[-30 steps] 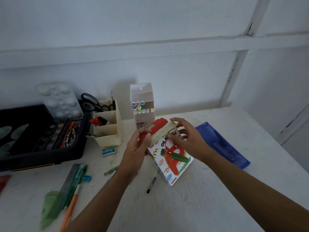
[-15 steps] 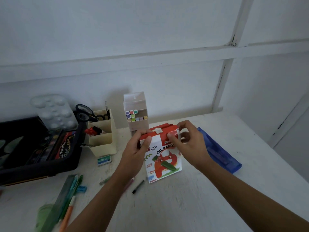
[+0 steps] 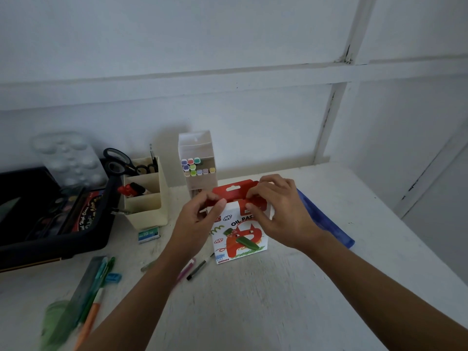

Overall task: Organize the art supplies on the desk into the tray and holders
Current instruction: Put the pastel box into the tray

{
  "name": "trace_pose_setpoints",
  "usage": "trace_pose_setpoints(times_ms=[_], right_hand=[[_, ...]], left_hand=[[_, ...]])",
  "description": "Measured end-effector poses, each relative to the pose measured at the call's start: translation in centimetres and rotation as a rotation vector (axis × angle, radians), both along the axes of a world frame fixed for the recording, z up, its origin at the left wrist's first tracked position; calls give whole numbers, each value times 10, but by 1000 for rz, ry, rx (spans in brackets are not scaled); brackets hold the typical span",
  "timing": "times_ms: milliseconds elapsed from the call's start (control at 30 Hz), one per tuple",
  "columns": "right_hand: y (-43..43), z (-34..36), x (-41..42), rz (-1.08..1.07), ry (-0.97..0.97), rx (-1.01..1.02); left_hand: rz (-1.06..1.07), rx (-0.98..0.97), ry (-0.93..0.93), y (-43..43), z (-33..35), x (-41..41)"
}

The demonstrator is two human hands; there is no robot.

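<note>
An oil pastel box (image 3: 238, 239) stands up straight on the white desk (image 3: 278, 300), near the middle. It is white with a red cat on the front, and it has a red flap (image 3: 235, 191) with a handle hole on top. Both hands are on that flap. The left hand (image 3: 200, 219) pinches the left end of the flap between its thumb and its curled fingers. The right hand (image 3: 276, 211) curls its fingers over the right part of the flap, and its thumb presses on the front just under it. The bottom of the box sits on the desk. Just behind it stands a clear marker box (image 3: 197, 148) with coloured caps showing inside. To the left of that is a cream holder (image 3: 147, 206) with three pockets. Black scissors (image 3: 119, 160) poke out of the back pocket. A red and black thing (image 3: 129, 190) lies in the middle pocket, and I cannot tell what it is. A small box of staples (image 3: 149, 234) sits just in front of the holder. A black tray (image 3: 50, 244) is at the far left with paint sets in it, and a clear paint palette (image 3: 71, 160) leans at its back. A blue pouch (image 3: 326, 221) lies flat to the right of the pastel box. A black pen (image 3: 200, 267) and a pink pen (image 3: 187, 271) lie on the desk by the left wrist. Down at the left, a green ruler (image 3: 86, 285) and an orange pencil (image 3: 88, 323) lie close together, all blurry.
</note>
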State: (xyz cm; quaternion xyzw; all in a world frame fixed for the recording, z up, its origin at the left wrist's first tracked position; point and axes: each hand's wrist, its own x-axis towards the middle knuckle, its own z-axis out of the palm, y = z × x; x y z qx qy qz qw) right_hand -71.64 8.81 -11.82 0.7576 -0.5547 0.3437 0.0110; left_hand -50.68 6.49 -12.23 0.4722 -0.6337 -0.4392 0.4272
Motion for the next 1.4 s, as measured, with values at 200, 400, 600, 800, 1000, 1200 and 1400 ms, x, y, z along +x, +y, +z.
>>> trace_pose_setpoints(times_ms=[200, 400, 600, 800, 1000, 1200, 1400], right_hand=[[-3, 2, 4, 31, -41, 59], [-7, -2, 12, -73, 6, -8], [-8, -5, 16, -38, -577, 249], [-11, -9, 17, 61, -1137, 493], [-16, -15, 22, 32, -1149, 485], [-16, -18, 24, 44, -1015, 397], [-22, -27, 25, -10, -976, 407]], left_hand=[[105, 39, 20, 0, -3, 3], [123, -80, 92, 2, 0, 1], [47, -43, 101, -6, 4, 4], [-1, 114, 186, -6, 0, 6], [46, 72, 269, 3, -8, 1], [127, -88, 156, 2, -18, -3], [129, -2, 119, -7, -23, 3]])
